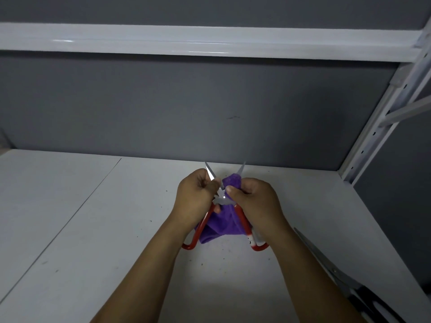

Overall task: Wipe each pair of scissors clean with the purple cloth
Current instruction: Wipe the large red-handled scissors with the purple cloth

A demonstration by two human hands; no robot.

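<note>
Open red-handled scissors (242, 220) sit btwn both hands, blades pointing away. L hand (194, 197) grips the left blade; R hand (254, 201) pinches purple cloth (219, 227) round the right blade, rest hanging btwn handles. By R forearm lie black-handled scissors (335, 273).

Both hands (229, 197) hold open red-handled scissors (222, 199), purple cloth (231, 181) wrapping one blade.
</note>
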